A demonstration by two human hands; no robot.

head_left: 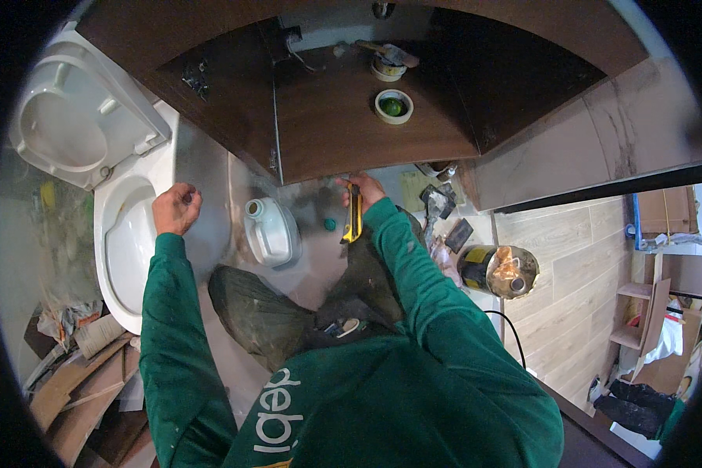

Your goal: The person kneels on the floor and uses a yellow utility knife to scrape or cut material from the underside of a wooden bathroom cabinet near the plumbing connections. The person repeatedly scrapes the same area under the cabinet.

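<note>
Right hand (364, 189) is gripping a yellow-and-black utility knife (352, 214), fingers closing round it, just near of the brown cabinet (366, 148). Can't tell if the blade is out. Left hand (177, 209) is hanging half-curled by the white toilet bowl (127, 246); can't tell if it's pinching anything small.

My read on the step: handling the knife, no cut visibly happening. Next move probably calls for checking the blade end and keeping it off the trouser legs (259, 308).

Surface: a white jug (271, 232) is standing uncapped on the pale floor between the hands, a green cap (330, 225) lying to its right. Far side, the cabinet is holding a pale ring-shaped roll (394, 107) and a brush (390, 54).

Room: a dirty tin (499, 271) is sitting right, wood-look flooring (573, 257) running beyond; scrap boards (86, 390) are piling up near left. Another person's leg (636, 405) is showing near right.
</note>
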